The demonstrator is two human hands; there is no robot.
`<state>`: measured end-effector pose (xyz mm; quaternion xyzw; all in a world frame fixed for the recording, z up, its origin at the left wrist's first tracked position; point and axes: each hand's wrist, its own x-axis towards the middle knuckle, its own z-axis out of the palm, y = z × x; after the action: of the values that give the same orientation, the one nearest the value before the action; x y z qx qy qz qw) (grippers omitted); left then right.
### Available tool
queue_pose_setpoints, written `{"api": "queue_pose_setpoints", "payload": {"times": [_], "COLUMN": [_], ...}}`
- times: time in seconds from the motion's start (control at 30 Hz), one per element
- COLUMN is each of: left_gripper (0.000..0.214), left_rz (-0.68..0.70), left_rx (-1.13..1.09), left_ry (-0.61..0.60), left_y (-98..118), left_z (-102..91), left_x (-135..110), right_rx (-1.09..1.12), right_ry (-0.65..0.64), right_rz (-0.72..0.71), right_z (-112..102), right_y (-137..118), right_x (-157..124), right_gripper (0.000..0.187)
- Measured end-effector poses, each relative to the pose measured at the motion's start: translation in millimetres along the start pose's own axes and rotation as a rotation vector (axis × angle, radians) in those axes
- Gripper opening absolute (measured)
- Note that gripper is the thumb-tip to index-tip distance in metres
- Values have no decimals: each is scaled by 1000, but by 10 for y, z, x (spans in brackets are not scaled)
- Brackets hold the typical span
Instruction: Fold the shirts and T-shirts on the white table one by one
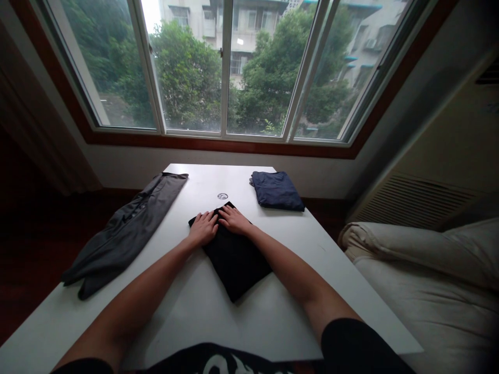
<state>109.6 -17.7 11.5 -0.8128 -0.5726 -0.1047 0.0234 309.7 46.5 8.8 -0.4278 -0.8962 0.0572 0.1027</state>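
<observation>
A black folded garment [236,265] lies flat and slightly turned on the white table [288,332], between my forearms. On its far left part my left hand [204,228] rests with fingers stretched out. My right hand [233,218] lies flat on its far edge, fingers spread, close beside the left. Both palms face down on the cloth and neither grips it. The exact kind of garment cannot be made out in its folded form.
Grey trousers [132,228] lie lengthwise along the table's left edge, partly hanging over. A folded navy garment [277,190] sits at the far right. A small round dark-patterned mark [222,196] is beyond the black cloth. A pale sofa [424,280] stands right; a window [226,67] is ahead.
</observation>
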Motion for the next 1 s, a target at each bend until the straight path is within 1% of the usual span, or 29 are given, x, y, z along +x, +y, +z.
{"api": "queue_pose_setpoints", "payload": {"times": [0.07,0.23,0.37,0.47,0.53,0.57,0.67,0.73,0.77,0.87,1.0], "left_gripper": [56,61,64,66,65,64,62,61,60,60,60], "left_rz": [-30,-117,-142,-176,-193,-190,-148,-131,-135,-168,-202], "left_rx": [-12,-49,-58,-75,-87,-93,-104,-102,-98,-83,-70], "left_ry": [-11,-33,-36,-40,-46,-49,-62,-64,-59,-37,-33], "left_y": [-29,-134,-211,-281,-337,-365,-438,-464,-469,-457,-431], "left_z": [-8,-28,-2,28,42,47,64,78,85,100,86], "left_x": [0,9,29,57,81,94,121,127,125,111,98], "right_rx": [6,20,27,5,-28,-46,-65,-52,-47,-43,-19], "right_ry": [-36,-97,-104,-92,-58,-33,17,3,-12,-49,-75], "right_rz": [31,138,257,294,272,233,15,-112,-144,-138,-29], "right_z": [-8,-110,-155,-176,-184,-182,-132,-75,-47,0,-44], "right_y": [22,134,229,223,155,102,-99,-223,-268,-316,-222], "right_x": [4,101,154,159,151,144,111,88,81,93,165], "right_gripper": [69,80,80,78,77,75,66,61,59,59,68]}}
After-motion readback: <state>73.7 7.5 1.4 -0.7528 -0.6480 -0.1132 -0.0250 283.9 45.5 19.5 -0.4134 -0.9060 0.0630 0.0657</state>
